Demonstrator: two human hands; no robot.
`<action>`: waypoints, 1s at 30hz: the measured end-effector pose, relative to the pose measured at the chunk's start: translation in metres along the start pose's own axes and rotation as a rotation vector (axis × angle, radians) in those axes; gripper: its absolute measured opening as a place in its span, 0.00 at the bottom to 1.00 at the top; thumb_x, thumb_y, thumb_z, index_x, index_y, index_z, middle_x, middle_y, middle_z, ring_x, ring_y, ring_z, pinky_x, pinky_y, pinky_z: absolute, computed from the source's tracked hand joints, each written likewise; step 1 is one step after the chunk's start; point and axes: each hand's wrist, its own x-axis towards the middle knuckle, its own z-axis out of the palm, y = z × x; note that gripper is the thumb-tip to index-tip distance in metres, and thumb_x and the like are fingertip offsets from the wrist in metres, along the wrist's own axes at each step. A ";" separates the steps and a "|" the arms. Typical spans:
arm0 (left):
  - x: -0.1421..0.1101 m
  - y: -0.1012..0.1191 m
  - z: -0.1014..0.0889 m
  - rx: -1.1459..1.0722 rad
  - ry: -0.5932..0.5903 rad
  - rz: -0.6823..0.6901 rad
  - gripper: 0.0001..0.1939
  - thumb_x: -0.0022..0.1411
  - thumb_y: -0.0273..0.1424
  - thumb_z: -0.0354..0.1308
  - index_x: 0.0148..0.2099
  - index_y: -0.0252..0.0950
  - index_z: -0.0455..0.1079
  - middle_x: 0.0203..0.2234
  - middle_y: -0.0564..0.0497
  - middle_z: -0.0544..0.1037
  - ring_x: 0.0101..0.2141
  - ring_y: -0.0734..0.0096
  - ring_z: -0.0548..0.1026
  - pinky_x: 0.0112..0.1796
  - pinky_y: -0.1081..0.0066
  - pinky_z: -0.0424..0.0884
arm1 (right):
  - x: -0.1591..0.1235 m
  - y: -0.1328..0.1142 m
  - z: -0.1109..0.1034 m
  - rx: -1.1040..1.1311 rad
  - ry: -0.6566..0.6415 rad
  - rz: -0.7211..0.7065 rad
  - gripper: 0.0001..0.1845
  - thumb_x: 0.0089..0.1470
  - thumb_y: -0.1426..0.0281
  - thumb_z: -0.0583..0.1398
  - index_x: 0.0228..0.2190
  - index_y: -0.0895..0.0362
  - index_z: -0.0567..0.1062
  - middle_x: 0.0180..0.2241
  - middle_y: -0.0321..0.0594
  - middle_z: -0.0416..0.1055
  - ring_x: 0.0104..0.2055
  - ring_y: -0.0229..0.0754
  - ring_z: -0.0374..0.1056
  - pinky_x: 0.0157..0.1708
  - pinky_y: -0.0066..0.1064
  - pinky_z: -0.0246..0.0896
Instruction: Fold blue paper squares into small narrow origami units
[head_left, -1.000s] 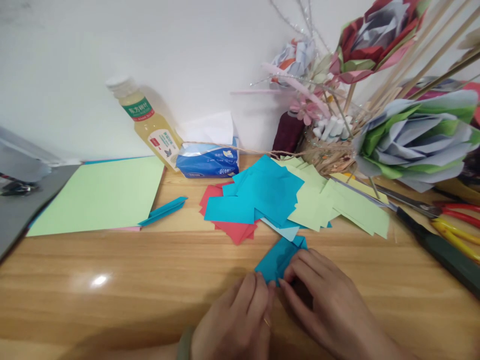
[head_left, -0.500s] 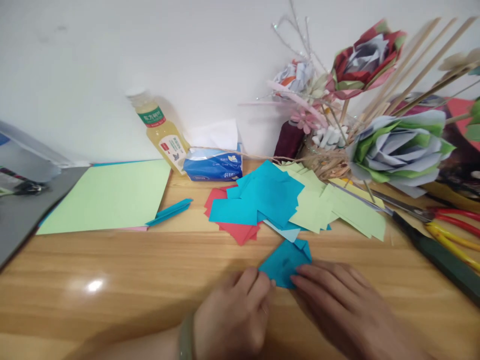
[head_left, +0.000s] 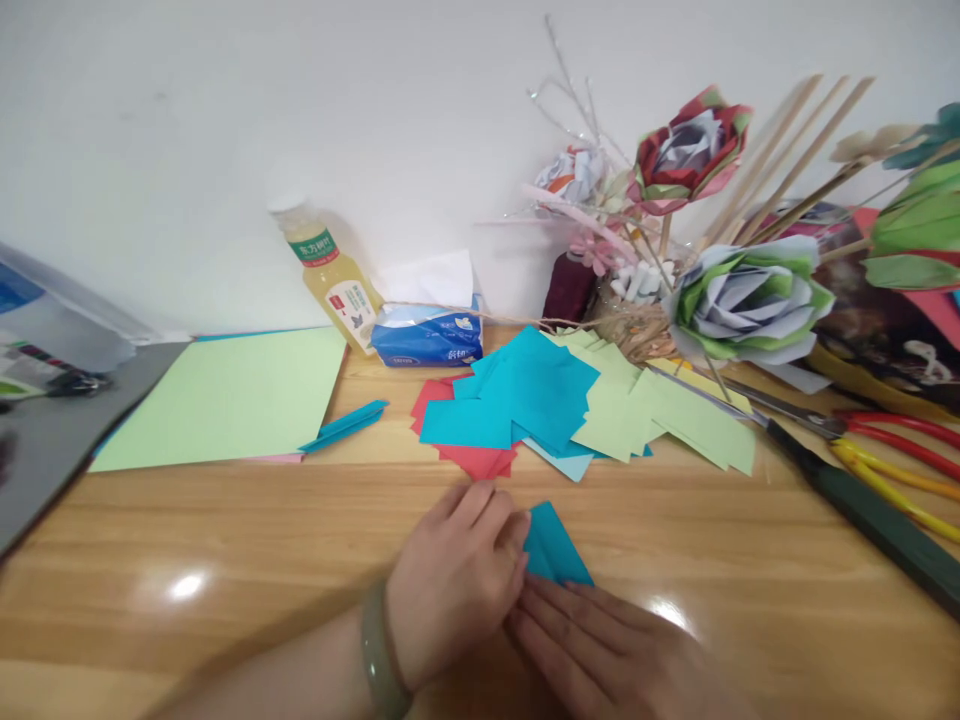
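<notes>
A small piece of blue paper [head_left: 555, 545], partly folded, lies on the wooden table in front of me. My left hand [head_left: 469, 565], with a green bangle at the wrist, has its fingers curled at the paper's left side and grips that edge. Along the lower edge lie the outstretched fingers of my right hand [head_left: 577, 635], pressed down on the paper. Its thumb is out of sight, and both hands cover the paper's lower left part. Just beyond are loose blue sheets [head_left: 532, 385], red sheets [head_left: 476, 460] and light green sheets [head_left: 615, 410].
A large green sheet [head_left: 232, 400] and a folded blue strip [head_left: 345, 425] lie left. Behind stand a drink bottle [head_left: 337, 285] and a tissue pack [head_left: 427, 335]. Right are paper flowers [head_left: 750, 300], scissors [head_left: 817, 470] and yellow-and-red handled tools [head_left: 892, 490].
The blue paper has turned between my hands. My left hand has moved up over its left side, and my right hand has slid left and down to the lower edge. The view has shifted slightly right.
</notes>
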 end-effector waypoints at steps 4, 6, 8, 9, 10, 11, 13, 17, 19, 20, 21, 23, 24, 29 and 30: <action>-0.001 -0.006 0.006 0.043 0.083 0.030 0.08 0.65 0.30 0.51 0.40 0.33 0.70 0.32 0.47 0.71 0.35 0.62 0.69 0.34 0.65 0.68 | 0.006 0.025 -0.012 0.103 0.030 0.315 0.12 0.60 0.71 0.50 0.34 0.54 0.73 0.31 0.39 0.75 0.30 0.39 0.72 0.28 0.28 0.67; -0.002 -0.006 0.009 0.045 0.099 0.024 0.08 0.64 0.31 0.52 0.41 0.34 0.70 0.31 0.47 0.71 0.34 0.61 0.69 0.33 0.65 0.68 | 0.009 0.037 -0.013 0.066 0.018 0.461 0.12 0.59 0.70 0.50 0.30 0.54 0.72 0.28 0.39 0.73 0.29 0.40 0.70 0.25 0.29 0.65; -0.002 -0.006 0.010 0.045 0.121 0.031 0.08 0.64 0.31 0.52 0.41 0.33 0.70 0.30 0.48 0.71 0.35 0.61 0.69 0.34 0.65 0.68 | 0.013 0.045 -0.009 0.063 -0.005 0.536 0.10 0.58 0.68 0.52 0.30 0.54 0.71 0.28 0.39 0.72 0.29 0.41 0.70 0.24 0.30 0.64; -0.002 -0.005 0.009 0.042 0.132 0.037 0.08 0.65 0.30 0.51 0.40 0.33 0.70 0.29 0.49 0.71 0.34 0.62 0.68 0.35 0.64 0.68 | 0.015 0.047 -0.006 0.076 -0.012 0.558 0.08 0.57 0.68 0.53 0.30 0.54 0.71 0.29 0.39 0.71 0.29 0.41 0.70 0.24 0.30 0.63; -0.002 -0.005 0.009 0.036 0.136 0.045 0.08 0.65 0.29 0.51 0.39 0.32 0.70 0.28 0.49 0.71 0.34 0.62 0.68 0.35 0.64 0.67 | 0.017 0.048 -0.003 0.092 -0.016 0.580 0.07 0.56 0.68 0.54 0.30 0.54 0.72 0.29 0.38 0.71 0.29 0.41 0.70 0.24 0.29 0.63; -0.001 -0.005 0.008 0.030 0.139 0.050 0.08 0.65 0.29 0.51 0.39 0.32 0.70 0.27 0.50 0.70 0.33 0.63 0.68 0.35 0.65 0.67 | 0.019 0.048 -0.001 0.107 -0.012 0.595 0.06 0.56 0.69 0.55 0.31 0.54 0.72 0.29 0.38 0.71 0.28 0.40 0.69 0.24 0.29 0.62; -0.001 -0.005 0.008 0.024 0.140 0.055 0.08 0.65 0.29 0.51 0.39 0.32 0.70 0.27 0.51 0.70 0.33 0.65 0.68 0.35 0.65 0.67 | 0.023 0.047 0.003 0.132 0.008 0.607 0.05 0.54 0.69 0.56 0.30 0.54 0.72 0.28 0.37 0.71 0.28 0.40 0.69 0.23 0.28 0.61; -0.002 -0.005 0.009 0.029 0.138 0.039 0.08 0.65 0.30 0.52 0.39 0.32 0.70 0.28 0.51 0.71 0.34 0.66 0.68 0.37 0.66 0.65 | 0.027 0.046 0.004 0.133 0.044 0.561 0.07 0.56 0.71 0.54 0.29 0.54 0.72 0.28 0.38 0.71 0.28 0.39 0.68 0.23 0.28 0.61; -0.002 -0.005 0.009 0.016 0.150 0.037 0.09 0.65 0.31 0.52 0.37 0.32 0.70 0.28 0.51 0.72 0.34 0.66 0.68 0.37 0.66 0.64 | 0.026 0.046 0.003 0.092 0.064 0.464 0.10 0.58 0.72 0.51 0.31 0.55 0.72 0.29 0.39 0.71 0.29 0.40 0.68 0.26 0.29 0.62; -0.002 -0.005 0.010 0.008 0.160 0.040 0.09 0.65 0.31 0.52 0.36 0.32 0.70 0.28 0.51 0.72 0.33 0.67 0.68 0.37 0.66 0.64 | 0.025 0.046 0.004 0.059 0.076 0.400 0.12 0.59 0.73 0.49 0.32 0.56 0.72 0.29 0.40 0.71 0.30 0.40 0.68 0.27 0.30 0.63; -0.001 -0.005 0.010 0.002 0.169 0.044 0.10 0.66 0.31 0.51 0.35 0.32 0.71 0.29 0.52 0.72 0.33 0.67 0.68 0.37 0.66 0.63 | 0.024 0.046 0.004 0.020 0.085 0.335 0.13 0.59 0.74 0.49 0.33 0.56 0.72 0.29 0.41 0.71 0.31 0.40 0.68 0.28 0.30 0.63; -0.001 -0.005 0.009 -0.007 0.175 0.046 0.12 0.67 0.30 0.49 0.34 0.32 0.71 0.29 0.52 0.72 0.34 0.67 0.68 0.37 0.66 0.62 | 0.021 0.047 0.004 -0.061 0.097 0.214 0.13 0.60 0.76 0.48 0.33 0.58 0.72 0.29 0.42 0.71 0.31 0.41 0.68 0.28 0.31 0.63; -0.001 -0.006 0.009 -0.008 0.173 0.043 0.13 0.67 0.30 0.49 0.33 0.32 0.71 0.29 0.52 0.72 0.34 0.67 0.68 0.37 0.66 0.62 | 0.020 0.048 0.005 -0.095 0.099 0.160 0.13 0.59 0.77 0.48 0.34 0.59 0.72 0.29 0.43 0.71 0.31 0.41 0.67 0.28 0.31 0.63; 0.001 -0.006 0.008 0.018 0.157 0.046 0.15 0.68 0.30 0.46 0.33 0.31 0.71 0.29 0.51 0.72 0.35 0.65 0.67 0.36 0.65 0.61 | 0.020 0.048 0.000 -0.172 0.060 0.027 0.17 0.60 0.78 0.44 0.34 0.61 0.72 0.29 0.43 0.71 0.31 0.42 0.67 0.28 0.32 0.64; 0.001 -0.006 0.007 0.020 0.156 0.047 0.15 0.68 0.30 0.46 0.34 0.31 0.71 0.29 0.51 0.72 0.36 0.65 0.67 0.36 0.65 0.60 | 0.021 0.048 -0.001 -0.181 0.046 0.015 0.18 0.61 0.79 0.43 0.34 0.61 0.72 0.28 0.43 0.71 0.31 0.42 0.67 0.27 0.32 0.64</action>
